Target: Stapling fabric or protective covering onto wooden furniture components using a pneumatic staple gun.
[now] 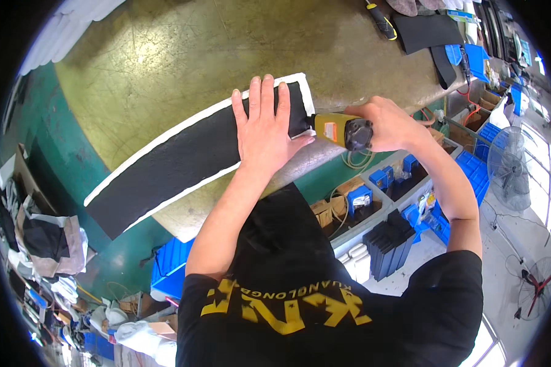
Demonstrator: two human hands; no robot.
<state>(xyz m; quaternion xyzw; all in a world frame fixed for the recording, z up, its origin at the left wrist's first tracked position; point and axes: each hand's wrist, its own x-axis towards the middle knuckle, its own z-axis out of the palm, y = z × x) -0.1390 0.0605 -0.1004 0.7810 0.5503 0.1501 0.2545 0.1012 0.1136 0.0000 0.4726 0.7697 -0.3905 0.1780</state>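
Here the worn brass-coloured surface (165, 67) carries a long black strip (177, 162) with a white border, lying slantwise across its near edge. The left hand (264, 131) lies flat on the strip's right end, fingers spread and pressing down. Just right of the strip, the right hand (389, 125) has its grip wrapped closed around a yellow handheld cutter (340, 129), whose nose touches the strip's end beside the left thumb. To do this well, the pressing fingers should probably stay clear of the cutter's nose, holding the strip taut and flat.
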